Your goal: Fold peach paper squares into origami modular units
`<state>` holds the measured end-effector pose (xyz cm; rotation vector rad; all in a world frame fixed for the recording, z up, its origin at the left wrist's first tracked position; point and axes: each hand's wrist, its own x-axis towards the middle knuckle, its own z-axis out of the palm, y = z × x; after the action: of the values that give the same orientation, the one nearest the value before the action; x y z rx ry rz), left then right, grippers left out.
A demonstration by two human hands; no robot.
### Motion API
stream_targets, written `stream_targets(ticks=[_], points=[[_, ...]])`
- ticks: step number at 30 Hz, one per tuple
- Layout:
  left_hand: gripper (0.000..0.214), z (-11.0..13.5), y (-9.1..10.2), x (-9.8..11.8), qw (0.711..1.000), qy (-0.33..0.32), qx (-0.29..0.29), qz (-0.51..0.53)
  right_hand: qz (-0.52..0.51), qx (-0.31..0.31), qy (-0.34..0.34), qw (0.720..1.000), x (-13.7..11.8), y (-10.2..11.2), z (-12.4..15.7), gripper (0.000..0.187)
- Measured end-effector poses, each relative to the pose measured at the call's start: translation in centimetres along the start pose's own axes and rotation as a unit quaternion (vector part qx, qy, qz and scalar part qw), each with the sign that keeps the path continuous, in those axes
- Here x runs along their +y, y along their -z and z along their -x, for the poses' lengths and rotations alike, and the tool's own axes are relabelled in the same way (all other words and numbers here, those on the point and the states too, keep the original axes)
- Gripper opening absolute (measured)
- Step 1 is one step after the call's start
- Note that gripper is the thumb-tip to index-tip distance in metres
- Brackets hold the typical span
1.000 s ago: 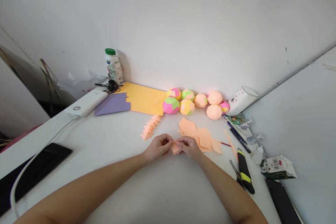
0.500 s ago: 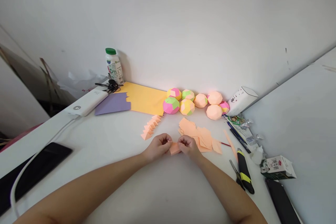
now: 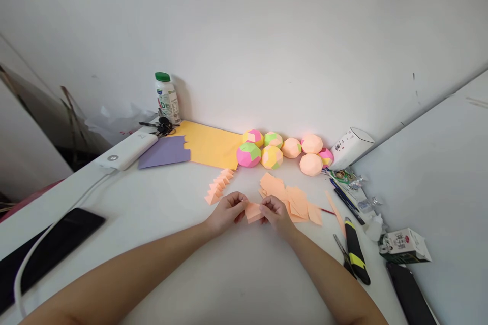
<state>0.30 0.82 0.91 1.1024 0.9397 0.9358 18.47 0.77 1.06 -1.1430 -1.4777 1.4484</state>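
A small folded piece of peach paper (image 3: 253, 213) is pinched between my two hands above the table. My left hand (image 3: 227, 212) grips its left edge with thumb and fingers. At its right edge my right hand (image 3: 277, 215) holds on the same way. Just behind my left hand stands a row of folded peach paper pieces (image 3: 220, 186). Flat peach paper cutouts (image 3: 285, 194) lie in a loose pile behind my right hand. Farther back, several faceted paper balls (image 3: 272, 157) in pink, green, yellow and peach rest by the wall.
Yellow paper (image 3: 213, 145) and purple paper (image 3: 165, 151) lie at the back left, near a bottle (image 3: 166, 99) and a white power bank (image 3: 129, 150). To the right are scissors (image 3: 345, 256), a utility knife (image 3: 357, 251), pens (image 3: 346, 200) and a milk carton (image 3: 404, 245).
My hands have moved slightly apart along the peach paper, so more of its face shows between them. The view has shifted a little; the other things stay put.
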Motion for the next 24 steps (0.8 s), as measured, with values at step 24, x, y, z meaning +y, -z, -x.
stream_targets(ticks=[24], points=[[0.035,-0.02,-0.33,-0.24,0.999,-0.008,0.016,0.036,0.009,0.024,0.015,1.0,0.62,-0.04,-0.01,0.02]])
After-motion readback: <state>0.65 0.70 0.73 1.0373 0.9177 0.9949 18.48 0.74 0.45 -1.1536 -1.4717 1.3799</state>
